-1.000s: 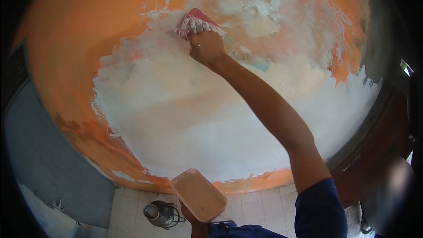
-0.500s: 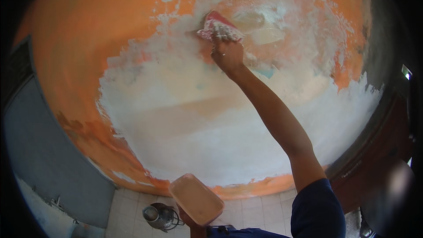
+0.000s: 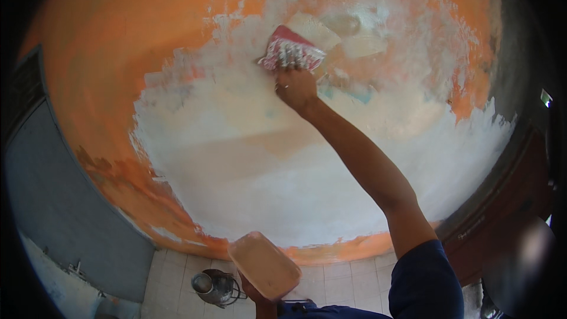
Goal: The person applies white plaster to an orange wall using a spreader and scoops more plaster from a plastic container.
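My right hand (image 3: 297,88) is stretched far out to the wall. Its fingers, smeared with white, press a red putty spreader (image 3: 289,36) against the upper part of a white putty patch (image 3: 248,189). White paste coats much of the spreader. Just right of the spreader lies a smooth, pale fresh stroke (image 3: 313,28). Low in front of me, my left hand (image 3: 253,291) grips a rounded rectangular peach-coloured tub (image 3: 266,266) from its left side; most of those fingers are hidden by the tub.
Around the patch the wall is orange (image 3: 130,29). On the tiled floor (image 3: 339,280) stands a dark metal pot-like vessel (image 3: 218,286), left of the tub. A grey door-like panel (image 3: 65,189) borders the left, and dark red furniture (image 3: 502,212) borders the right.
My right hand and the spreader have moved down along the wall and slightly left. A pale smooth stroke now shows where they were. The left hand and tub have hardly moved.
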Tool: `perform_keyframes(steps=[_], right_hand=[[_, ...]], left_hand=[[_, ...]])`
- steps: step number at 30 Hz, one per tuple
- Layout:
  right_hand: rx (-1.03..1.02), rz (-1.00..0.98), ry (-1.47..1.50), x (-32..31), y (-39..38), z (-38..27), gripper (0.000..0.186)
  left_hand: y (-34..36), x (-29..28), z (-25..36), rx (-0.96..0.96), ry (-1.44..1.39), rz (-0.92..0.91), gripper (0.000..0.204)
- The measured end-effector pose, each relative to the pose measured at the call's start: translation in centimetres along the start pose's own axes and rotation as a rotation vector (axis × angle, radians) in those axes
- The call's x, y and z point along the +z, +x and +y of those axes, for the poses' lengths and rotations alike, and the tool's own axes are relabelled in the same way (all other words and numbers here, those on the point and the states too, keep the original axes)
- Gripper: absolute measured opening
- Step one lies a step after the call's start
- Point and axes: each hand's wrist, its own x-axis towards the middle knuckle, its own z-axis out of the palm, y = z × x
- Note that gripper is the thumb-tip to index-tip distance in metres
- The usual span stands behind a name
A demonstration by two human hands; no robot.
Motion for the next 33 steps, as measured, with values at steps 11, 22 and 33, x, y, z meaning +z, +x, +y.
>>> perform_keyframes(steps=[11, 22, 33], right_hand=[[0.017, 0.421, 0.211, -6.2, -1.3, 0.5, 0.042], [-0.115, 0.524, 0.058, -1.8, -0.5, 3.0, 0.043], [0.186, 0.496, 0.434, -10.7, -3.9, 4.0, 0.045]], left_hand=[[-1.4, -6.1, 2.2, 0.173, 0.231, -0.046, 0.056], [-1.9, -5.3, 1.2, 0.147, 0.2, -0.039, 0.057], [-2.5, -2.8, 0.4, 0.108, 0.027, -0.039, 0.057]])
